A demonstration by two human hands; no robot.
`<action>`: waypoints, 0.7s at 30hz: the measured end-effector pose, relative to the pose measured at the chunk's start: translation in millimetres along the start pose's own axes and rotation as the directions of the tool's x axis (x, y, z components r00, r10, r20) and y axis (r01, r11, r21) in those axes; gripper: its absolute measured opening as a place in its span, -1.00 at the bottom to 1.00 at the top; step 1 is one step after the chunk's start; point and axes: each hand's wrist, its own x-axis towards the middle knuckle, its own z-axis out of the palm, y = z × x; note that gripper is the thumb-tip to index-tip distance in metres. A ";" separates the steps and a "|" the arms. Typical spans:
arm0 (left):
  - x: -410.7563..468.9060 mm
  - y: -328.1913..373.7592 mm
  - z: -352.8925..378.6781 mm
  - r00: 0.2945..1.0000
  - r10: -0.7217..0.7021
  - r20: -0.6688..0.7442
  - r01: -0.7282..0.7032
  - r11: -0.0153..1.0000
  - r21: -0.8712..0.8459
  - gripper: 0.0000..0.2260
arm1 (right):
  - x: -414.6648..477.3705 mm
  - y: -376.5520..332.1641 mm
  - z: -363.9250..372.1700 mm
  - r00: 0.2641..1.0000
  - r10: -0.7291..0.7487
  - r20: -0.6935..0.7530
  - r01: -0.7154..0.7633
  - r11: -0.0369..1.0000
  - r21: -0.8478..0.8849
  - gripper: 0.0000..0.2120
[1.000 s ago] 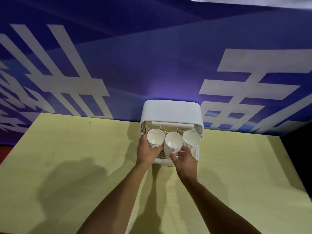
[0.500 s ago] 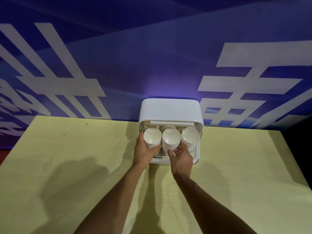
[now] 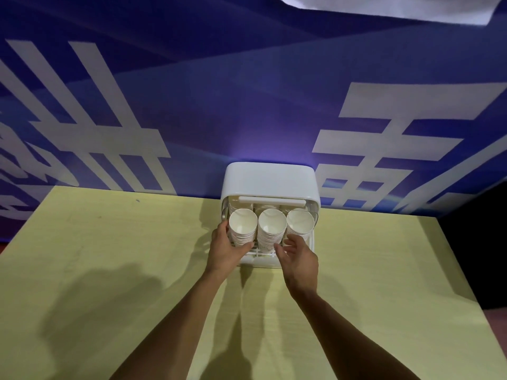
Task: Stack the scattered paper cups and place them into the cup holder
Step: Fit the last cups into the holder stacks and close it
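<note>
Standing side by side in a white cup holder (image 3: pixel 270 179), three stacks of paper cups are pictured with their mouths turned toward the camera: a left stack (image 3: pixel 242 227), a middle stack (image 3: pixel 271 229) and a right stack (image 3: pixel 300 224). The holder is set at the far edge of a yellow table (image 3: pixel 109 242), against a blue banner (image 3: pixel 247 105) with white characters. The left stack is gripped low down by the left hand (image 3: pixel 223 249), thumb across its front and fingers round its outer side. The right hand (image 3: pixel 297 256) is held loosely spread just before the middle and right stacks, with nothing grasped; whether its fingertips touch the cups cannot be told. With every cup in view already stacked and in the holder, the closing step, the seating of the stacks, is judged to be in hand. A gentle push home and a clean letting-go are thought to be called for next, without the stacks being tipped.
</note>
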 end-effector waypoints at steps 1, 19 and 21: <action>-3.4 -0.8 -2.9 1.000 -0.001 0.004 0.001 1.000 0.004 -0.16 | 1.7 -2.4 -4.3 0.999 -0.031 0.013 0.031 1.000 -0.005 -0.71; -3.7 43.1 -54.9 0.996 0.037 0.082 -0.046 0.993 0.110 -0.10 | 62.8 -29.5 -28.2 0.987 -0.032 -0.156 0.012 0.992 -0.127 -0.68; -3.1 47.2 -52.4 0.993 0.059 0.102 -0.071 0.991 0.112 -0.16 | 58.6 -28.5 -28.0 0.994 -0.031 -0.106 0.018 0.992 -0.123 -0.65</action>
